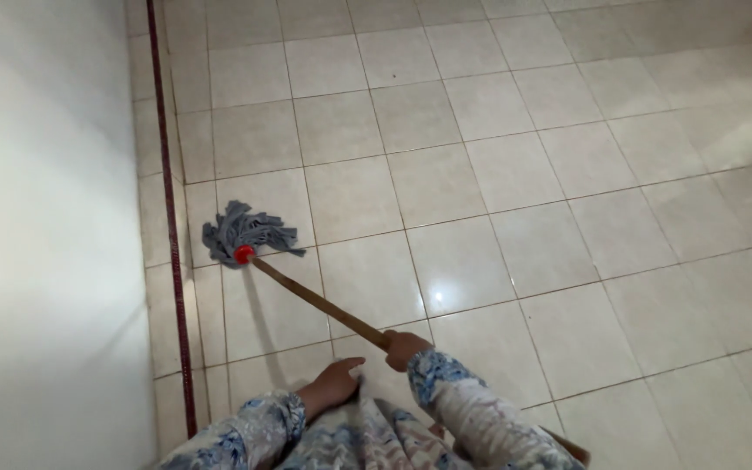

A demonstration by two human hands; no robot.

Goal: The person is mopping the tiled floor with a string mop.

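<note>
A mop with a wooden handle [315, 300] runs from the lower middle up to the left. Its grey-blue string head [245, 231] with a red collar lies on the tiled floor close to the wall. My right hand [404, 348] is closed around the handle partway along it. My left hand [334, 383] sits lower, near my body, resting against the blue and white patterned cloth I wear; whether it touches the handle is hidden. Both sleeves carry the same floral pattern.
A white wall [45, 244] fills the left side, with a dark red strip [174, 261] along its tiled base. Beige square floor tiles [567, 174] stretch away to the right and back, shiny with a light reflection.
</note>
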